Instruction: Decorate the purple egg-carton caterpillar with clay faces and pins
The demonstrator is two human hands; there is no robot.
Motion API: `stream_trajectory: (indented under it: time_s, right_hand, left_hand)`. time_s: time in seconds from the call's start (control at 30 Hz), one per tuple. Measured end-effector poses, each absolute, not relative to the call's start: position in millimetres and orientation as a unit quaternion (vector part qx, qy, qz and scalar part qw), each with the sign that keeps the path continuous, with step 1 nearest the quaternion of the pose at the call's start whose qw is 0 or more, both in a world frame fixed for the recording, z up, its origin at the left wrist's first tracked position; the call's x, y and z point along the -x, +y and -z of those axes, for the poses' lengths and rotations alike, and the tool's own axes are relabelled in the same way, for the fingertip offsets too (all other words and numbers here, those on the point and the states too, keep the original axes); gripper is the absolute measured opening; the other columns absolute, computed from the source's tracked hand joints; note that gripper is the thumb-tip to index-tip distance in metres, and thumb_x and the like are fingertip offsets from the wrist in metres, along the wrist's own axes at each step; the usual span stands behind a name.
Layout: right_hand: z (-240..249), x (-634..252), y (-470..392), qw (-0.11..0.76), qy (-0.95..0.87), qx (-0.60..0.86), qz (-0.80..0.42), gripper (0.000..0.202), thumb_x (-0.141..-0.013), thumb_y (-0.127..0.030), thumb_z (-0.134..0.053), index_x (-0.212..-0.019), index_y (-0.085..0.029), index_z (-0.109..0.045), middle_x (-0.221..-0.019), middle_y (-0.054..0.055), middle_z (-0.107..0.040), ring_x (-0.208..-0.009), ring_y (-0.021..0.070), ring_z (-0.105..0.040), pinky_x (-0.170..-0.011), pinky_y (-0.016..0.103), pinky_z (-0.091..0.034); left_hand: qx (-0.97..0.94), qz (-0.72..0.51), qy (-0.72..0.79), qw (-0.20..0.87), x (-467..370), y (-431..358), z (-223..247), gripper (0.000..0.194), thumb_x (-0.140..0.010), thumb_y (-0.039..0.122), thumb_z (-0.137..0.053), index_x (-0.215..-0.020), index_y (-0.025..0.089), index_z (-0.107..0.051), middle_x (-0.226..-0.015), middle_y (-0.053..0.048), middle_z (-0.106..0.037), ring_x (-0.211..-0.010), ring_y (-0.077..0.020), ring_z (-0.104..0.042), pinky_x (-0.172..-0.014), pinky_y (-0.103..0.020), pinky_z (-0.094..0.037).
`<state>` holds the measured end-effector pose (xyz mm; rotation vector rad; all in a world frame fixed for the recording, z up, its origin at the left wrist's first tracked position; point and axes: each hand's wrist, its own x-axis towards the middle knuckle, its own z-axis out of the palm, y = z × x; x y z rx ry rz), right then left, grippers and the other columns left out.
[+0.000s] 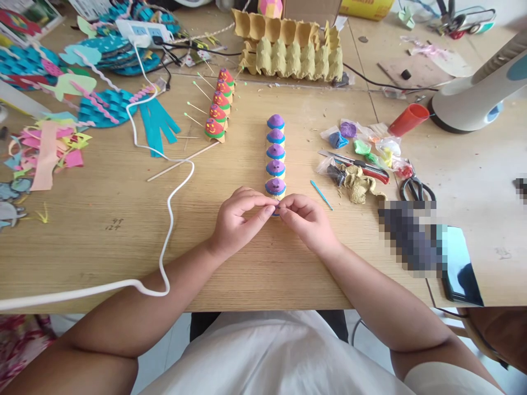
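Together, left hand and right hand pinch at the purple-topped cups.

I'm looking at a broad surface of light, wood-grained panels, with dark seams crossing its right and far parts. Below its near edge I can see pale floor tiles with thin joints. Under its near right corner sits a brown piece of furniture, perhaps a seat, partly cut off. Soft light falls everywhere, washing the surface's right side paler and leaving a faint sheen.
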<state>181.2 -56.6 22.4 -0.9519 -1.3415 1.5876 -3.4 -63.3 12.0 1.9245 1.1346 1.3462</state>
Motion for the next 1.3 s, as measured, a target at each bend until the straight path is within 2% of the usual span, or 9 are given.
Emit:
stream_trajectory:
  time_s: [0.23, 0.57, 0.93, 1.2, 1.3]
  right_hand:
    - [-23, -182, -55, 0.403, -0.538, 0.368, -0.643, 0.024, -0.089, -0.041, -0.071, -0.082, -0.020, -0.063, -0.069, -0.004, -0.053, -0.061, 0.0100, -0.041, -0.060, 0.027, -0.034]
    - [-17, -182, -56, 0.394, -0.529, 0.375, -0.652, 0.034, -0.086, -0.051, -0.076, -0.082, -0.019, -0.066, -0.072, -0.002, -0.055, -0.066, 0.0117, -0.044, -0.061, 0.027, -0.035]
    - [-25, -186, -51, 0.409, -0.532, 0.402, -0.622, 0.035, -0.084, -0.053, -0.076, -0.077, -0.021, -0.065, -0.067, -0.002, -0.057, -0.063, 0.0117, -0.046, -0.060, 0.027, -0.037]
    - [-33, -194, -32, 0.469, -0.411, 0.458, -0.633, 0.038, -0.080, -0.050, -0.081, -0.071, -0.020, -0.060, -0.059, -0.005, -0.053, -0.051, 0.0071, -0.032, -0.050, 0.025, -0.019]
    - [-41, -198, -19, 0.459, -0.424, 0.467, -0.626, 0.040, -0.077, -0.052, -0.083, -0.073, -0.020, -0.060, -0.060, -0.005, -0.054, -0.052, 0.0070, -0.033, -0.050, 0.025, -0.019]
  left_hand:
    - [-0.703, -0.503, 0.406, 0.296, 4, -62, -11, 0.010, -0.097, 0.024, -0.070, -0.099, 0.023, -0.080, -0.096, -0.003, -0.080, -0.092, -0.0174, -0.071, -0.090, -0.036, -0.056]
    - [-0.671, -0.499, 0.403, 0.371, 5, -63, -10, 0.012, -0.098, 0.030, -0.070, -0.098, 0.024, -0.080, -0.096, -0.003, -0.079, -0.094, -0.0176, -0.070, -0.092, -0.034, -0.055]
    - [-0.623, -0.517, 0.459, 0.366, 5, -63, -9, 0.024, -0.101, 0.041, -0.065, -0.097, 0.023, -0.080, -0.096, -0.005, -0.078, -0.092, -0.0182, -0.071, -0.085, -0.032, -0.056]
    - [-0.564, -0.549, 0.499, 0.363, 5, -55, -1, 0.026, -0.099, 0.043, -0.065, -0.103, 0.022, -0.080, -0.096, -0.005, -0.077, -0.092, -0.0177, -0.070, -0.084, -0.030, -0.053]
    - [-0.544, -0.561, 0.506, 0.365, 4, -54, 2, 0.026, -0.099, 0.044, -0.066, -0.104, 0.023, -0.080, -0.098, -0.005, -0.076, -0.093, -0.0168, -0.069, -0.085, -0.028, -0.053]
